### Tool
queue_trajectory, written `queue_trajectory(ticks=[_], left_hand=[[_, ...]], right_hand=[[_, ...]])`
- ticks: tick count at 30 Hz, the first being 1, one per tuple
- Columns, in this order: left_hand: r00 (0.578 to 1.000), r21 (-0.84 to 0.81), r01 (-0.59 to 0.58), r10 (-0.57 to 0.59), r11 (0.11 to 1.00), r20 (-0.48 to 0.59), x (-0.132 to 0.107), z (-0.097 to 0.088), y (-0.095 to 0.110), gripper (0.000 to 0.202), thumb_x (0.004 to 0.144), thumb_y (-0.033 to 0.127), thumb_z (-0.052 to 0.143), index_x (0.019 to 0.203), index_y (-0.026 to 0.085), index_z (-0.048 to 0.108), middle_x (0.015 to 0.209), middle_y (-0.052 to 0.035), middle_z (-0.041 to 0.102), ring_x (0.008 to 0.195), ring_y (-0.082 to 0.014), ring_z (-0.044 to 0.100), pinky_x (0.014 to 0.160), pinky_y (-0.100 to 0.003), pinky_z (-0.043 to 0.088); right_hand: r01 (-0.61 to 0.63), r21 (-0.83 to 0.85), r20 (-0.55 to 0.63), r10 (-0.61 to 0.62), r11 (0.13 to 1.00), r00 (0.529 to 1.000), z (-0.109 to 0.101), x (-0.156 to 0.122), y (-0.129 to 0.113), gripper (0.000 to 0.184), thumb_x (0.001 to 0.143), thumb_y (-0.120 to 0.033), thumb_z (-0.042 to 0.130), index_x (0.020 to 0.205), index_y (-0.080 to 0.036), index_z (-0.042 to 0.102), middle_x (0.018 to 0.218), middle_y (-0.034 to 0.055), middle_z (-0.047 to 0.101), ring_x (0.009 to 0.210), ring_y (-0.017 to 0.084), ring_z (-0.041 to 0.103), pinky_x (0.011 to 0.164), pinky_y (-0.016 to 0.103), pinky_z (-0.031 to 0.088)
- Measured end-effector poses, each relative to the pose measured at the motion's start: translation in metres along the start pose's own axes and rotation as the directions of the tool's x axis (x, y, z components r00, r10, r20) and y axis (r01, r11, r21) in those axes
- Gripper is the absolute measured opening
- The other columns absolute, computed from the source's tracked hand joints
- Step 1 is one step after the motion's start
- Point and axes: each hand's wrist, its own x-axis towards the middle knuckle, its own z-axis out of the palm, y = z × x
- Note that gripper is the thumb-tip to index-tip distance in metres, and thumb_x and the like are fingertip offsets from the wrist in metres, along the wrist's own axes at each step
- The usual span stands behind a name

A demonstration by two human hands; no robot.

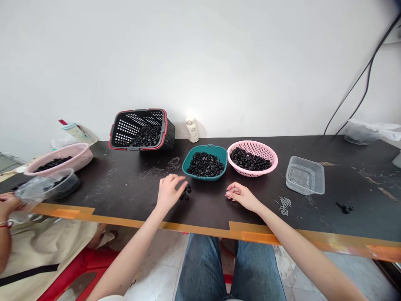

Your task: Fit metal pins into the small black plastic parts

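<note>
My left hand (171, 190) hovers over the dark table beside a small heap of black round parts (186, 192). Its thumb and index finger stand apart, with nothing visible between them. To the right, my right hand (241, 195) is closed low above the table, fingers curled together; whatever may be in them is hidden. Behind the hands, a teal basin (204, 177) holds many small black ring-like parts (206, 164). Touching or nearly touching it is a pink perforated basket (272, 158) with more black parts (249, 159).
Right of me are a clear plastic box (317, 177), thin grey pins (284, 205) and a black clump (344, 208). A tilted dark basket (171, 134) and white bottle (192, 130) stand behind. At left, a co-worker's hand (8, 205) holds a plastic bag near a pink basin (82, 156).
</note>
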Motion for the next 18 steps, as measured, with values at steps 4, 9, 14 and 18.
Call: queue_trajectory(ticks=[4, 9, 14, 18], left_hand=[[0.973, 0.177, -0.011, -0.031, 0.984, 0.23, 0.072, -0.002, 0.001, 0.026, 0.089, 0.036, 0.048, 0.098, 0.022, 0.067, 0.1, -0.0077, 0.065, 0.096, -0.0219, 0.06, 0.083, -0.033, 0.041], [0.851, 0.322, -0.029, -0.146, 0.946, 0.504, 0.126, 0.019, 0.021, 0.013, 0.07, 0.028, 0.07, 0.075, 0.016, 0.071, 0.084, -0.0135, 0.07, 0.087, -0.0283, 0.065, 0.074, -0.033, 0.045], [0.84, 0.381, 0.025, -0.226, 0.924, 0.494, 0.136, 0.034, 0.04, 0.014, 0.073, 0.024, 0.068, 0.079, 0.012, 0.071, 0.082, -0.0204, 0.07, 0.087, -0.0333, 0.066, 0.072, -0.037, 0.046], [0.858, 0.372, 0.036, -0.219, 0.928, 0.464, 0.134, 0.025, 0.043, 0.012, 0.075, 0.02, 0.064, 0.076, 0.009, 0.069, 0.083, -0.0228, 0.069, 0.086, -0.0358, 0.065, 0.07, -0.038, 0.046]], right_hand=[[0.011, -0.045, 0.01, -0.011, 0.999, 1.0, -0.001, 0.0, 0.003, 0.026, 0.075, -0.041, 0.066, 0.083, -0.018, 0.057, 0.076, 0.0027, 0.065, 0.071, 0.015, 0.061, 0.065, 0.029, 0.048], [0.007, -0.034, -0.006, -0.007, 0.999, 1.0, -0.005, 0.002, 0.006, 0.029, 0.075, -0.045, 0.066, 0.08, -0.018, 0.057, 0.076, 0.0037, 0.067, 0.071, 0.015, 0.062, 0.064, 0.028, 0.048], [0.017, -0.034, -0.045, -0.018, 0.999, 0.999, -0.008, 0.003, 0.006, 0.029, 0.074, -0.045, 0.066, 0.081, -0.018, 0.057, 0.076, 0.004, 0.067, 0.071, 0.015, 0.063, 0.063, 0.028, 0.049], [0.034, -0.048, -0.063, -0.037, 0.998, 0.997, -0.012, 0.003, -0.005, 0.029, 0.073, -0.045, 0.067, 0.08, -0.018, 0.058, 0.076, 0.0035, 0.067, 0.071, 0.016, 0.063, 0.063, 0.029, 0.05]])
